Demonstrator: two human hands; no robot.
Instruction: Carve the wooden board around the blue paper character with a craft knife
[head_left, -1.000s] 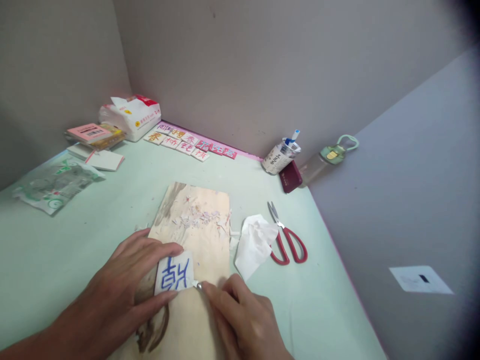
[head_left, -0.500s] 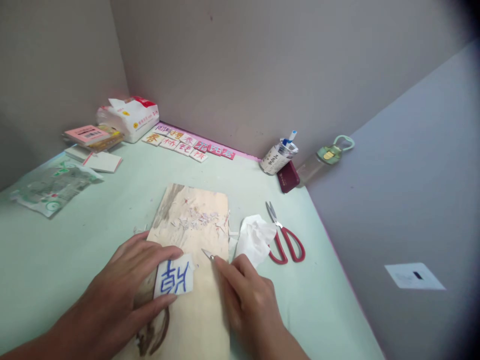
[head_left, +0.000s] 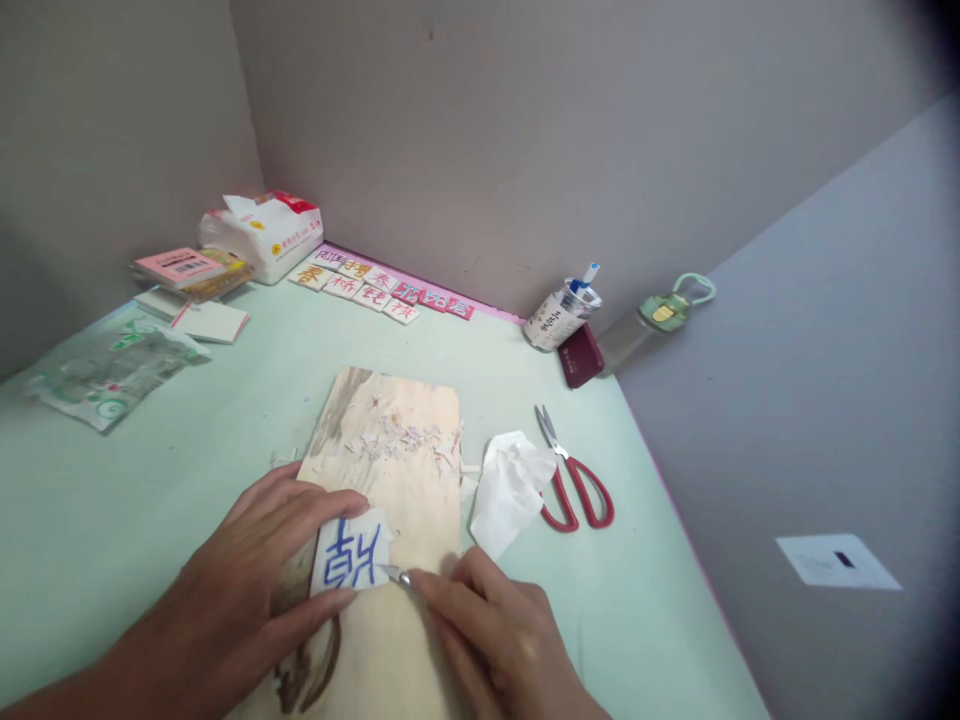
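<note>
Held fast: a white tile (head_left: pixel 349 552) marked in blue lies on a wooden board (head_left: pixel 424 510).
The left hand (head_left: pixel 262 570) clamps it between thumb and fingers, apparently for steadiness, while the right hand (head_left: pixel 495 615) grips a knife (head_left: pixel 403 577) far forward, likely for control, tip at the tile's edge. Scraps (head_left: pixel 401 438) litter the board (presumably shielding the table (head_left: pixel 637 610)); scissors (head_left: pixel 571 470) lie beside a tissue (head_left: pixel 510 485).

There are eleven lettered squares (head_left: pixel 349 550) (three pink), one knife (head_left: pixel 395 574), one board (head_left: pixel 420 505) and one bottle (head_left: pixel 630 338).
</note>
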